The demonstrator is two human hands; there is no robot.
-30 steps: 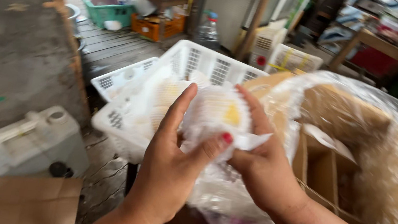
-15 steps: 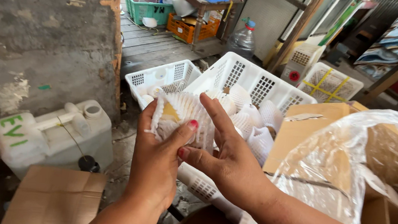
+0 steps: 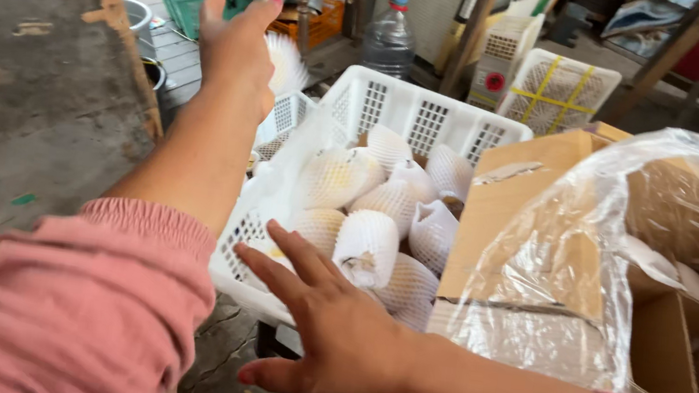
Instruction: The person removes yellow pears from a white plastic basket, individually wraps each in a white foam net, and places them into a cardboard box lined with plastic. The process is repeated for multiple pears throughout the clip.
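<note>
Soft, even daylight across the scene, no hard sun patches. The white crate (image 3: 431, 113) is the brightest thing here, its netted fruit (image 3: 366, 243) nearly washed out, with detail thin on the palest wraps. Right of the crate, the plastic bag (image 3: 591, 253) throws milky glare and hazes the cardboard behind it. Left of the crate, the concrete sits dull and flat. Above the crate, the left hand (image 3: 239, 50) is smeared by motion blur, and the white thing at it is just a streak. Below the crate, the right hand (image 3: 326, 318) is fairly sharp; the pink sleeve (image 3: 78, 305) is close and soft. Background beyond the crate is dimmer and slightly blurred.
</note>
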